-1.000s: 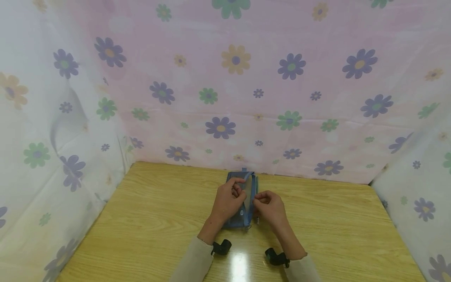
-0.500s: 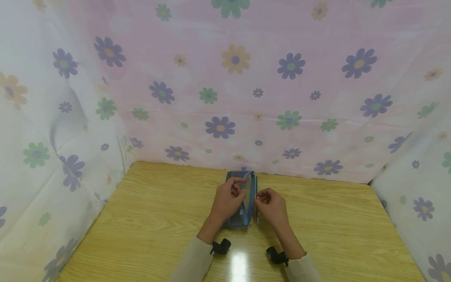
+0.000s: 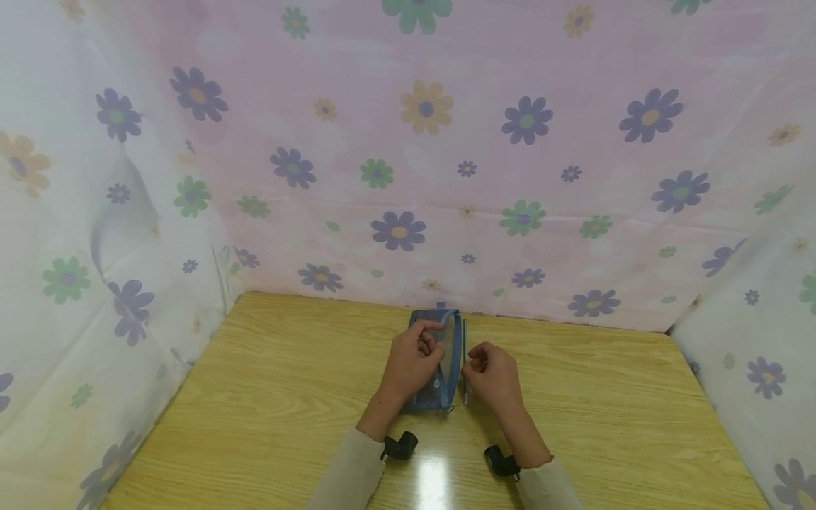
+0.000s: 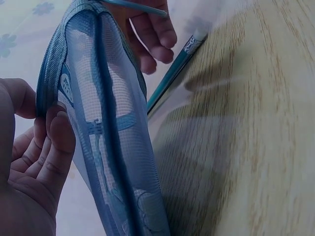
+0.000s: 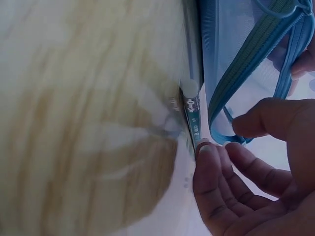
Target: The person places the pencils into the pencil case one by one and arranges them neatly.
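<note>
A blue mesh pencil pouch (image 3: 448, 348) lies on the wooden table (image 3: 287, 397) near the back curtain, its zip edge standing up. My left hand (image 3: 413, 363) grips that raised edge, and its fingers (image 4: 49, 147) curl round the rim of the pouch (image 4: 115, 132). A thin teal pen (image 3: 465, 338) with a white end lies flat just right of the pouch. My right hand (image 3: 489, 375) curls over the pen's middle. In the right wrist view, its fingertips (image 5: 209, 152) sit on the pen (image 5: 193, 115) beside the pouch (image 5: 236, 54). The pen (image 4: 174, 73) also shows in the left wrist view.
Flowered curtains (image 3: 408, 163) wall in the table at the back and on both sides. Bare wood (image 3: 605, 411) stretches to the left and right of my hands. A glare patch (image 3: 433, 482) lies near the front edge.
The pen, mostly hidden under my right hand a second ago, now lies in full length beside the pouch. My right hand has shifted slightly. The left hand has stayed put.
</note>
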The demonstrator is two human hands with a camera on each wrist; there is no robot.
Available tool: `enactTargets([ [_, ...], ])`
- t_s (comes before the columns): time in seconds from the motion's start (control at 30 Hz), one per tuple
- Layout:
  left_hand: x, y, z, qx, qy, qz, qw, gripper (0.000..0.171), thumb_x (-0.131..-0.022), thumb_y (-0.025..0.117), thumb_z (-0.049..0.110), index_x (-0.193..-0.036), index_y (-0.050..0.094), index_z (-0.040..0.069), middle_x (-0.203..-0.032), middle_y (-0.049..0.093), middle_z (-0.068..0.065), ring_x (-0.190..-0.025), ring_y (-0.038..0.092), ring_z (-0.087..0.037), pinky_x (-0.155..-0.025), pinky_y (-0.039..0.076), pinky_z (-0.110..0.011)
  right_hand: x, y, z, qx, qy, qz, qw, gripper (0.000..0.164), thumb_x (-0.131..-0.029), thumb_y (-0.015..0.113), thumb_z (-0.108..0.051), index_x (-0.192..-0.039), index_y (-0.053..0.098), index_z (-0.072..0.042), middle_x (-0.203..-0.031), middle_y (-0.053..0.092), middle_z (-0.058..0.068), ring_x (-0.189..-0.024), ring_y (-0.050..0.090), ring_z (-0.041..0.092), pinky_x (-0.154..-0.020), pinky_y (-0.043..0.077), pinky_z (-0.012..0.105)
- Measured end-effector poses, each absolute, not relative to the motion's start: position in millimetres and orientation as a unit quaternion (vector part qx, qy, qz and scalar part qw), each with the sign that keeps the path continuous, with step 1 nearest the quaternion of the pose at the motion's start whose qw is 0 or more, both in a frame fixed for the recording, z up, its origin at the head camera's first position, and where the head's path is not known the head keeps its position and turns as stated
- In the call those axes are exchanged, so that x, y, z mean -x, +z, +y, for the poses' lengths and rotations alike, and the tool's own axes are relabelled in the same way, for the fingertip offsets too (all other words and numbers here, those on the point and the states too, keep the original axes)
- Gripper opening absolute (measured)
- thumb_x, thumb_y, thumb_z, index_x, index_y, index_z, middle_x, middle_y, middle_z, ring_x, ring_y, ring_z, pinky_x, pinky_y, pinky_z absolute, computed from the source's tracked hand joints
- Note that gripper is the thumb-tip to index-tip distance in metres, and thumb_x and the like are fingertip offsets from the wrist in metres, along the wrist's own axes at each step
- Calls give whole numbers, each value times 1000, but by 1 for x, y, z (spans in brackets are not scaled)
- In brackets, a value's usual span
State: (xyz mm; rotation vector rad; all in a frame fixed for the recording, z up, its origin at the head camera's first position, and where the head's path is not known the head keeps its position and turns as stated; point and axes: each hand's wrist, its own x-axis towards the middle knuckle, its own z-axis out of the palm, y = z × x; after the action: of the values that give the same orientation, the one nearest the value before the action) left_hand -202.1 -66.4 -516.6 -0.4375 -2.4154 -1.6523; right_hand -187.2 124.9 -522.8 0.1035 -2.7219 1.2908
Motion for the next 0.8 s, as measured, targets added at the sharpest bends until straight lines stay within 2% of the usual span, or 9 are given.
enactTargets([
  [0.3, 202, -517, -66, 145, -558, -812, 90, 29, -99, 68, 8, -127, 69, 11, -79, 63, 3, -60, 61, -10, -55, 49, -25, 185, -523, 125, -42, 402, -913, 52, 15, -85, 80, -3, -97, 73, 2, -79, 70, 5, -71, 67, 17, -66, 57, 37],
  [0.57, 202, -517, -66, 144, -556, -814, 91, 29, -99, 68, 8, -127, 69, 11, -79, 63, 4, -60, 60, -9, -54, 48, -25, 185, -524, 125, -27, 378, -925, 40, 11, -86, 79, -3, -93, 72, 1, -77, 67, 5, -69, 62, 16, -64, 54, 36],
  [0.8, 202, -517, -66, 146, -557, -812, 92, 30, -98, 68, 8, -128, 69, 5, -78, 63, 3, -60, 60, -10, -54, 49, -25, 183, -521, 122, -24, 367, -929, 39, 8, -86, 79, -2, -90, 73, 1, -75, 67, 5, -67, 61, 16, -62, 52, 35],
])
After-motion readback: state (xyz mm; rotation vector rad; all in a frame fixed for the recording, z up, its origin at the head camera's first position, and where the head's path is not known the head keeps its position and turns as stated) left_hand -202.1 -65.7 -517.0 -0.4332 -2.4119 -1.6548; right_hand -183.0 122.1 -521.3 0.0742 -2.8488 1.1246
